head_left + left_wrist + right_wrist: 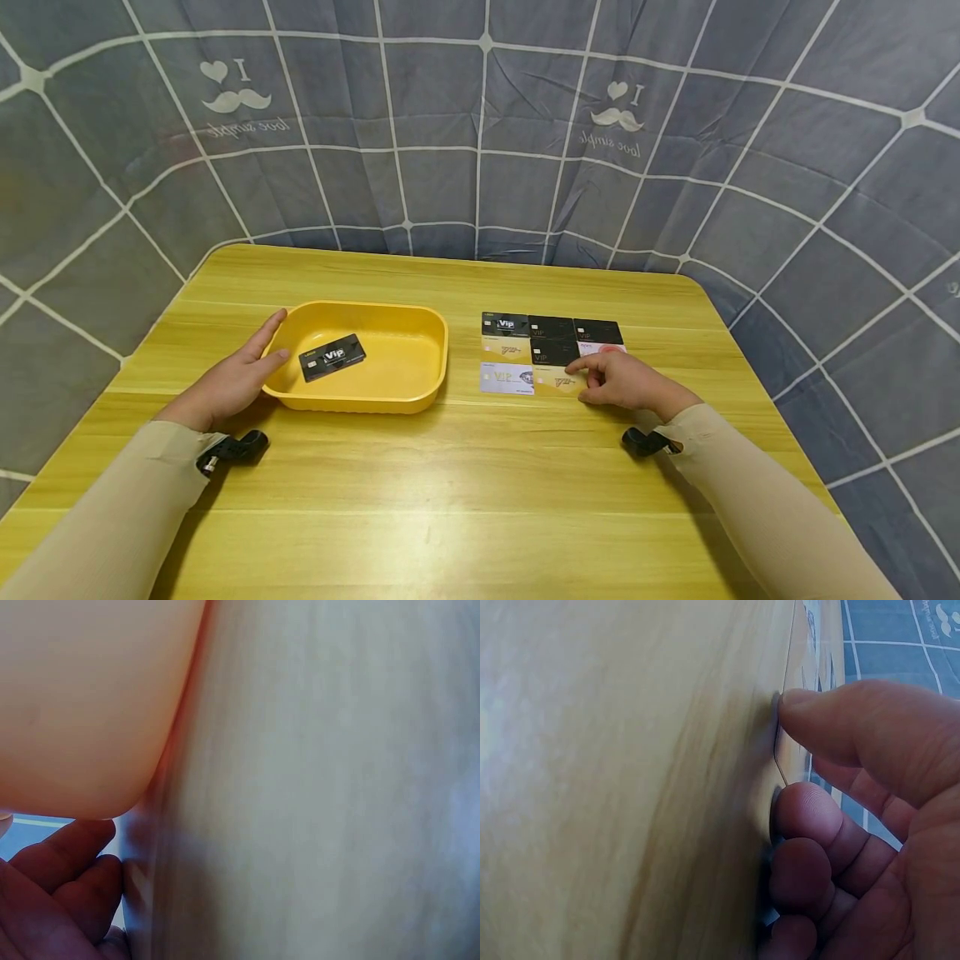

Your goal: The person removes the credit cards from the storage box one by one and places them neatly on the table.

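In the head view, a yellow tray (401,400) stands on the left half of the table with a black VIP card (332,358) lying tilted inside. My left hand (236,375) holds the tray's left end, thumb over the rim and fingers along the outside. In the left wrist view, curled fingers (82,889) sit under the rim. To the right, my right hand (626,385) is at a gold card (557,382), pinching its right end between index finger and thumb. The right wrist view shows the thumb on the card's corner and the other fingers curled against the table.
Several cards lie in rows around the gold one: black cards (551,327) at the back, another gold card (504,348), a silver VIP card (506,378) and a partly covered pink-and-white card (592,348). A grey checked curtain (442,133) hangs behind the wooden table (420,508).
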A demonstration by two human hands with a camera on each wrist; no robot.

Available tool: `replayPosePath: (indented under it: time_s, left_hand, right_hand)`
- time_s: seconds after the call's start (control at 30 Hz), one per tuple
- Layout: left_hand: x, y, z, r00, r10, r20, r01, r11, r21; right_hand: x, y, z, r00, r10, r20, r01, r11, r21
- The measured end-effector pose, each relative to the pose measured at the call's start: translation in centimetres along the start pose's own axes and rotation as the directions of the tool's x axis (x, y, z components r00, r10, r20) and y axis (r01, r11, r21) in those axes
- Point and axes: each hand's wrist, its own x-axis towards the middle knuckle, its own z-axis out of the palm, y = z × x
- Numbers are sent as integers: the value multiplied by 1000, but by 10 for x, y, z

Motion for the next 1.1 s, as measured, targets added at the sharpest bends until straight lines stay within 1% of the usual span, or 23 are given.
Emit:
replayPosePath:
  time_s: [0.2,0.3,0.37,0.47,0.57,0.63,0.77,0.87,1.1]
  left_hand:
    - [0,1,0,1000,-14,-1,14,1000,12]
    - [0,1,1,1000,-13,2,13,1000,9]
    - [0,1,0,1000,-9,2,9,1000,9]
    - [0,1,0,1000,-2,2,1,1000,10]
    - [0,2,0,1000,2,1,-2,1000,6]
    - [0,2,0,1000,4,0,-4,1000,4]
    - [-1,1,0,1000,5,-2,-5,1000,1]
    - [0,0,-1,1000,1,-2,-1,1000,3]
    - [1,-2,0,1000,-11,-4,11,1000,27]
  right_hand:
    - [-1,0,-1,1000,-14,2,14,1000,6]
    - [-1,0,-4,1000,-7,-10,7,1000,12]
    - [-2,-1,-8,999,6,-31,-6,1000,6]
    - [-2,-5,-15,996,24,-85,-26,1000,-18]
    - [-2,-9,-23,990,17,-139,-23,999,-40]
    - [-1,-12,-29,986,22,-165,-28,999,-36]
    - [4,-20,-38,981,25,-192,-29,999,-20]
    - [11,-28,-44,978,16,-209,-24,999,-33]
    - [29,-56,-50,979,-23,-201,11,998,-58]
